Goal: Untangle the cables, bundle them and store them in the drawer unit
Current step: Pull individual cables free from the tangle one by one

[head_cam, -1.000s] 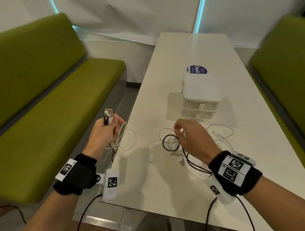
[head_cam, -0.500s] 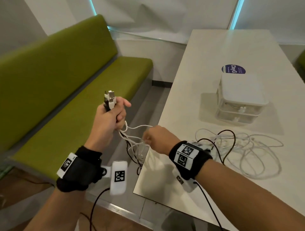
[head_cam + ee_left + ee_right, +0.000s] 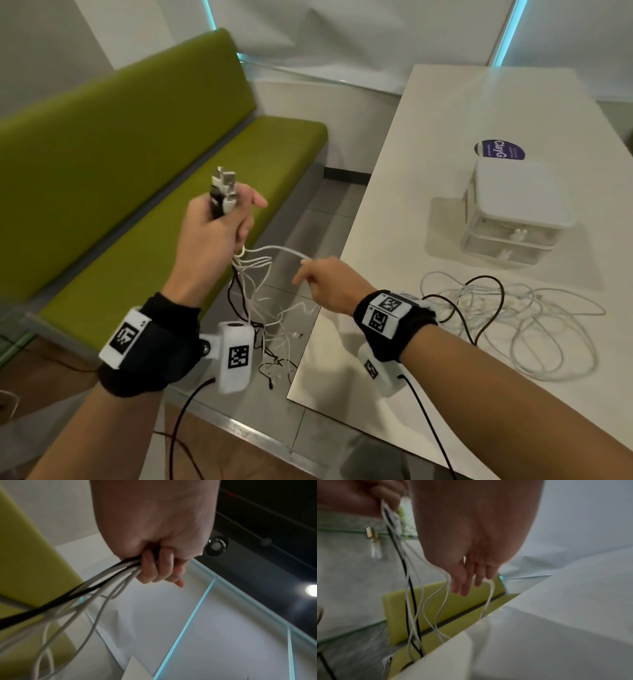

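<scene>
My left hand (image 3: pixel 239 219) is raised over the gap beside the table and grips a bunch of cable plugs (image 3: pixel 224 192), white and black; the left wrist view shows its fingers (image 3: pixel 154 568) curled round the cords. Below the fist, the cables (image 3: pixel 260 308) hang in a loose tangle and run up onto the table. My right hand (image 3: pixel 308 274) is at the table's left edge with fingers fairly straight (image 3: pixel 465 586). One white cable (image 3: pixel 489 588) loops over a fingertip. The white two-drawer unit (image 3: pixel 517 219) stands on the table, both drawers closed.
More white and black cable (image 3: pixel 513 318) lies in loops on the white table (image 3: pixel 445 113) in front of the drawer unit. A green bench (image 3: pixel 120 171) runs along the left, with tiled floor between it and the table. A round purple sticker (image 3: pixel 500 150) lies behind the unit.
My right hand left the tangle on the table and came left past the table edge toward my left hand, where its fingers straightened. My left hand rose with the plugs. My view swung left.
</scene>
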`<act>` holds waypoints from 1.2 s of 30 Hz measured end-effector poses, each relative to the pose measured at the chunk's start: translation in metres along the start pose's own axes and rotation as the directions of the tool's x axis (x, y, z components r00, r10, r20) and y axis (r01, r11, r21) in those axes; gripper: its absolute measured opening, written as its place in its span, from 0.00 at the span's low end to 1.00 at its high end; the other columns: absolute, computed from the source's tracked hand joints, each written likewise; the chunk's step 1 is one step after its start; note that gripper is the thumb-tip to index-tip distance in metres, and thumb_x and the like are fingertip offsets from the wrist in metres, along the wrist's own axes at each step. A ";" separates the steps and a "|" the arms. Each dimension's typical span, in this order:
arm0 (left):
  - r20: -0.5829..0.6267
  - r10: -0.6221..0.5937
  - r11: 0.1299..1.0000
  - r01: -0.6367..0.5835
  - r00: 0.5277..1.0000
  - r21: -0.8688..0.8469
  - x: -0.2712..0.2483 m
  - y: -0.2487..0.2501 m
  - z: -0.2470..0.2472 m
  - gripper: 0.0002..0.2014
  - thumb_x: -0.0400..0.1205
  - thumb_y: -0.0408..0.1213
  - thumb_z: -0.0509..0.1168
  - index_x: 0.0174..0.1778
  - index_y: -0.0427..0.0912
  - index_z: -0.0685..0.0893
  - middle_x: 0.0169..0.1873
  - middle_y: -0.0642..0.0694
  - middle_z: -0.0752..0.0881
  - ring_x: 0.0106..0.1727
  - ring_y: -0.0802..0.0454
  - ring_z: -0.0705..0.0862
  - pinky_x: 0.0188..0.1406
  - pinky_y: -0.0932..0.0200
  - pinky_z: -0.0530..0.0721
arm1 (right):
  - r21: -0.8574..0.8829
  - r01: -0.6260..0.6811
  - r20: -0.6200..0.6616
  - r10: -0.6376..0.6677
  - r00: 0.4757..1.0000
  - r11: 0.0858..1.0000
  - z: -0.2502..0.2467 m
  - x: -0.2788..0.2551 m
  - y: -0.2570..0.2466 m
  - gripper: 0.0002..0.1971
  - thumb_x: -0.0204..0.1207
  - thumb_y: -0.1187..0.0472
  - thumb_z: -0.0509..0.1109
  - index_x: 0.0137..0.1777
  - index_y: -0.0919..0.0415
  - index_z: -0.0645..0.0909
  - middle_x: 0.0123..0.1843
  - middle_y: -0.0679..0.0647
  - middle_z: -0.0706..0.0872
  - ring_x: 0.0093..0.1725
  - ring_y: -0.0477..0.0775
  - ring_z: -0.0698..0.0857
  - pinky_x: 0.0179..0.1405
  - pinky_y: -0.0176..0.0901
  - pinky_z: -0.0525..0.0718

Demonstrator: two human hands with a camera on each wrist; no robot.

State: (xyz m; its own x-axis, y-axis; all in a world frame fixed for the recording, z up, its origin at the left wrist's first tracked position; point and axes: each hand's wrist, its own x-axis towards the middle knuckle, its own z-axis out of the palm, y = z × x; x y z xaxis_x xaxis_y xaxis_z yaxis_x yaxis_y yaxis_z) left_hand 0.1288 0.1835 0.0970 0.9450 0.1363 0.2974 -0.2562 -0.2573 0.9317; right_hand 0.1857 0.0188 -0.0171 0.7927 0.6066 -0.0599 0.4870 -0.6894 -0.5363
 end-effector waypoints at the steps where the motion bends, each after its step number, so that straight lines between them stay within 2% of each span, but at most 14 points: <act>1: 0.008 -0.007 0.998 0.007 1.000 0.057 0.000 -0.004 0.002 0.12 0.88 0.39 0.59 0.41 0.43 0.83 0.23 0.51 0.71 0.22 0.57 0.65 0.20 0.65 0.61 | 0.065 -0.001 -0.074 0.006 0.997 0.998 -0.005 -0.003 0.000 0.20 0.75 0.74 0.59 0.56 0.58 0.89 0.60 0.59 0.89 0.65 0.59 0.84 0.64 0.50 0.81; 3: 0.019 -0.054 0.994 0.052 0.998 0.093 -0.003 -0.014 0.008 0.12 0.88 0.40 0.59 0.42 0.42 0.83 0.23 0.50 0.71 0.23 0.58 0.66 0.20 0.67 0.63 | 0.060 -0.007 -0.163 0.016 0.986 0.998 -0.017 -0.009 0.002 0.20 0.73 0.74 0.58 0.54 0.59 0.89 0.55 0.58 0.90 0.58 0.60 0.86 0.58 0.47 0.82; 5: 0.045 -0.100 0.992 0.097 0.994 0.081 -0.008 -0.023 0.018 0.13 0.88 0.40 0.59 0.43 0.40 0.84 0.24 0.48 0.72 0.23 0.57 0.66 0.20 0.67 0.63 | 0.010 -0.017 -0.220 0.019 0.975 1.000 -0.031 -0.018 0.008 0.19 0.74 0.73 0.58 0.56 0.60 0.88 0.55 0.57 0.90 0.57 0.60 0.86 0.59 0.48 0.81; 8: 0.143 -0.135 0.988 0.122 0.980 0.097 -0.014 -0.034 0.041 0.14 0.88 0.40 0.58 0.42 0.41 0.85 0.23 0.50 0.73 0.25 0.55 0.67 0.21 0.65 0.64 | 0.012 -0.053 -0.279 0.054 0.959 0.999 -0.062 -0.035 0.024 0.17 0.77 0.70 0.60 0.55 0.58 0.88 0.54 0.53 0.90 0.56 0.57 0.86 0.58 0.48 0.81; 10: 0.202 -0.154 0.988 0.147 0.967 0.048 -0.017 -0.037 0.061 0.14 0.88 0.39 0.58 0.41 0.43 0.86 0.24 0.49 0.73 0.24 0.54 0.67 0.21 0.64 0.65 | 0.006 -0.100 -0.298 0.097 0.950 0.995 -0.091 -0.054 0.035 0.15 0.79 0.67 0.60 0.55 0.56 0.87 0.53 0.51 0.90 0.54 0.53 0.85 0.58 0.46 0.81; 13: 0.253 -0.186 0.979 0.200 0.949 -0.029 -0.018 -0.033 0.093 0.16 0.88 0.43 0.58 0.39 0.46 0.86 0.24 0.48 0.73 0.23 0.55 0.66 0.19 0.65 0.63 | -0.026 -0.187 -0.292 0.172 0.941 0.982 -0.129 -0.084 0.052 0.14 0.80 0.65 0.61 0.56 0.54 0.86 0.49 0.50 0.91 0.52 0.51 0.85 0.57 0.47 0.81; 17: 0.299 -0.231 0.958 0.270 0.926 -0.094 -0.021 -0.024 0.133 0.16 0.88 0.42 0.57 0.44 0.37 0.86 0.22 0.48 0.72 0.20 0.56 0.63 0.16 0.65 0.59 | -0.102 -0.309 -0.185 0.287 0.940 0.946 -0.152 -0.117 0.075 0.11 0.80 0.64 0.63 0.53 0.53 0.87 0.46 0.49 0.90 0.49 0.51 0.85 0.53 0.45 0.81; 20: 0.335 -0.249 0.957 0.284 0.909 -0.059 -0.025 -0.026 0.156 0.17 0.89 0.42 0.57 0.45 0.37 0.87 0.23 0.48 0.74 0.20 0.57 0.65 0.18 0.66 0.61 | -0.141 -0.337 -0.122 0.321 0.939 0.931 -0.151 -0.137 0.090 0.09 0.79 0.63 0.66 0.50 0.53 0.88 0.42 0.47 0.87 0.45 0.49 0.86 0.43 0.40 0.77; 23: 0.335 -0.259 0.962 0.273 0.906 0.005 -0.029 -0.034 0.171 0.17 0.88 0.46 0.58 0.42 0.45 0.89 0.22 0.52 0.75 0.22 0.56 0.65 0.21 0.65 0.62 | -0.150 -0.360 -0.018 0.362 0.932 0.921 -0.135 -0.147 0.102 0.07 0.79 0.62 0.67 0.48 0.53 0.88 0.39 0.44 0.84 0.39 0.43 0.83 0.35 0.34 0.73; 26: 0.349 -0.265 0.964 0.250 0.899 0.089 -0.036 -0.038 0.181 0.18 0.88 0.48 0.58 0.38 0.51 0.89 0.21 0.55 0.76 0.23 0.57 0.65 0.24 0.61 0.63 | -0.212 -0.382 0.040 0.399 0.916 0.899 -0.115 -0.150 0.114 0.05 0.77 0.57 0.71 0.50 0.51 0.87 0.44 0.46 0.85 0.46 0.49 0.84 0.42 0.38 0.77; 30: 0.347 -0.279 0.958 0.238 0.895 0.157 -0.040 -0.036 0.187 0.18 0.88 0.45 0.57 0.37 0.51 0.88 0.21 0.55 0.76 0.22 0.61 0.67 0.26 0.62 0.64 | -0.304 -0.400 0.035 0.430 0.902 0.865 -0.087 -0.154 0.126 0.08 0.78 0.55 0.68 0.52 0.55 0.85 0.52 0.54 0.85 0.52 0.58 0.85 0.52 0.52 0.84; 32: 0.353 -0.280 0.958 0.234 0.893 0.167 -0.041 -0.036 0.188 0.17 0.88 0.44 0.58 0.38 0.50 0.88 0.21 0.55 0.76 0.22 0.62 0.68 0.27 0.62 0.64 | -0.290 -0.399 0.010 0.419 0.908 0.870 -0.076 -0.157 0.132 0.08 0.78 0.53 0.69 0.52 0.54 0.85 0.52 0.54 0.86 0.53 0.59 0.85 0.52 0.51 0.84; 36: 0.376 -0.268 0.960 0.211 0.887 0.187 -0.044 -0.034 0.188 0.15 0.88 0.37 0.58 0.42 0.45 0.88 0.23 0.52 0.76 0.21 0.63 0.69 0.24 0.67 0.64 | -0.148 -0.423 -0.033 0.423 0.905 0.894 -0.072 -0.163 0.140 0.04 0.75 0.51 0.72 0.47 0.47 0.85 0.46 0.43 0.84 0.50 0.52 0.84 0.47 0.43 0.78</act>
State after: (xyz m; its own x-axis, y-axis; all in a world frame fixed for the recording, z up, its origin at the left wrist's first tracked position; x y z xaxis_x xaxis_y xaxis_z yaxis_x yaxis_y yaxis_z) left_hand 0.1335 0.0067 0.0134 0.9834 -0.1699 -0.0643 -0.0085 -0.3967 0.9179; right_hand 0.1514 -0.2054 -0.0220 0.9360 0.2442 -0.2536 0.1537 -0.9315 -0.3297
